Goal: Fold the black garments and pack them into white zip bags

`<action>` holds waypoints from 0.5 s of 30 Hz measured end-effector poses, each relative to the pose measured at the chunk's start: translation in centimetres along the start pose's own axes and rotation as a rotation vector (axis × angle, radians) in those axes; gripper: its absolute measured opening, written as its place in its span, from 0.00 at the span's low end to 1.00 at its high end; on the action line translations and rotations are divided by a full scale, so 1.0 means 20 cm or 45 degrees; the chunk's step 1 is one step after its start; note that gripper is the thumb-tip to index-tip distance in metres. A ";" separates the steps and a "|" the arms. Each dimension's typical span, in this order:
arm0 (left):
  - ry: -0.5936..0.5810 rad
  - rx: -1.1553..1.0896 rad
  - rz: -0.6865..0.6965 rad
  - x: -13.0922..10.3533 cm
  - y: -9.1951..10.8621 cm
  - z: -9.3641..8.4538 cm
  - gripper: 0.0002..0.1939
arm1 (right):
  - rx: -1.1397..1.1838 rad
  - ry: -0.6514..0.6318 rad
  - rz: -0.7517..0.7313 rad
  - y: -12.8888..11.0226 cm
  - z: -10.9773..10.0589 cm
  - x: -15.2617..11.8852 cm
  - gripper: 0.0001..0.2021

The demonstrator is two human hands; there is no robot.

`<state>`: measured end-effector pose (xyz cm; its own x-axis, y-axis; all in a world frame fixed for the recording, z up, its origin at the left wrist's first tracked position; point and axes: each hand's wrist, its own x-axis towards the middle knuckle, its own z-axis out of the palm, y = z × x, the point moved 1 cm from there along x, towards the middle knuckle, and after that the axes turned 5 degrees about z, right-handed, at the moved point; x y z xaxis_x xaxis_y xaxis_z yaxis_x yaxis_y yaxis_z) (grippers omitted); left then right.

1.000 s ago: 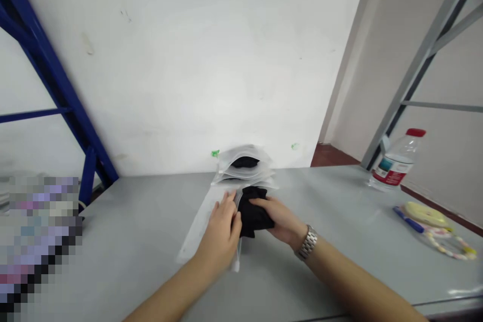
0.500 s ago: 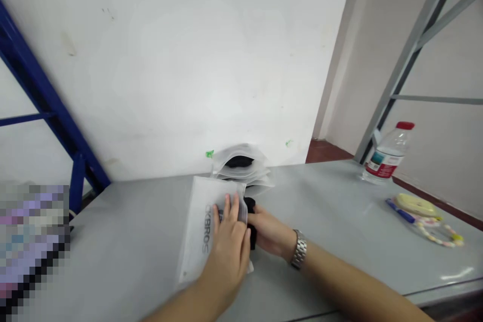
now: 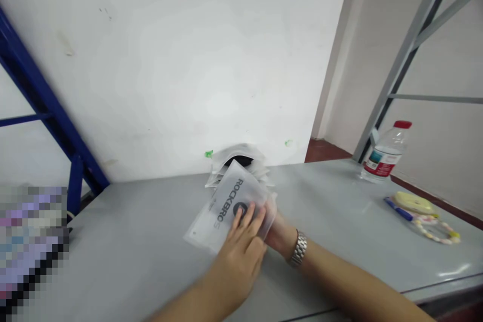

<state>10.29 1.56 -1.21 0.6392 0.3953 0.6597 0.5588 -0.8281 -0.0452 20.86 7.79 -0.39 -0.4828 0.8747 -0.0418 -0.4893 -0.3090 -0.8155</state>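
Observation:
A frosted plastic bag (image 3: 221, 206) with "ROCKBROS" lettering lies slanted under my hands, its mouth towards the right. My left hand (image 3: 241, 256) grips it near the mouth, fingers spread over the front by a dark round mark, thumb at the edge. From the right, my right hand (image 3: 278, 229), with a metal watch at the wrist, reaches in at the mouth; its fingers are blurred behind the plastic. No black item shows plainly inside this bag. Behind it, against the wall, stands a stack of similar bags (image 3: 260, 163) with black contents (image 3: 238, 161) in the open top one.
On the right of the grey table (image 3: 128, 241) stand a red-capped water bottle (image 3: 387, 156), a yellow oval item (image 3: 414, 203), a blue pen (image 3: 398, 210) and a beaded loop (image 3: 435, 234). A white wall (image 3: 181, 60) rises behind. Blue (image 3: 49, 95) and grey frames flank the table.
The bag has turned clockwise, its far corner now overlapping the stack. My right hand has gone into its mouth, and the black item it held is no longer plainly seen. My left hand shifted right.

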 end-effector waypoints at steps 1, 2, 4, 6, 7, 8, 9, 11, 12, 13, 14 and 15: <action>-0.007 -0.023 -0.025 0.00 -0.02 -0.01 0.05 | 0.075 -0.013 0.005 -0.01 -0.01 0.01 0.16; 0.022 -0.034 -0.108 0.00 -0.06 -0.03 0.04 | 0.140 -0.030 0.013 -0.02 -0.01 0.01 0.16; 0.173 -0.040 -0.466 0.01 -0.16 -0.08 0.08 | 0.204 -0.065 -0.002 -0.03 -0.02 0.02 0.15; 0.287 -0.182 -0.924 0.00 -0.28 -0.13 0.18 | 0.197 -0.087 -0.049 -0.04 -0.01 0.02 0.14; 0.253 -0.361 -1.097 0.00 -0.33 -0.15 0.22 | 0.173 -0.095 -0.068 -0.04 -0.01 0.02 0.14; 0.156 -0.591 -1.204 0.01 -0.37 -0.16 0.25 | 0.134 -0.102 -0.080 -0.04 -0.01 0.02 0.14; 0.027 -0.821 -1.251 0.01 -0.40 -0.18 0.25 | 0.080 -0.107 -0.097 -0.04 -0.01 0.02 0.15; -0.166 -1.099 -1.242 0.02 -0.44 -0.22 0.23 | -0.059 -0.085 -0.149 -0.04 -0.02 0.03 0.17; -0.209 -1.127 -1.230 0.02 -0.46 -0.25 0.22 | -0.131 -0.043 -0.172 -0.04 -0.03 0.03 0.18; -0.231 -1.099 -1.228 0.01 -0.48 -0.29 0.22 | -0.198 0.001 -0.180 -0.05 -0.04 0.03 0.18; -0.270 -1.046 -1.233 0.00 -0.51 -0.33 0.21 | -0.261 0.025 -0.156 -0.05 -0.06 0.02 0.18; -0.340 -0.982 -1.235 -0.03 -0.54 -0.37 0.20 | -0.331 0.003 -0.084 -0.06 -0.07 0.02 0.18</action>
<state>-0.07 7.35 4.44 0.2779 0.9606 0.0016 0.4613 -0.1349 0.8769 22.24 9.04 -0.29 -0.4545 0.8906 0.0152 -0.3165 -0.1455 -0.9374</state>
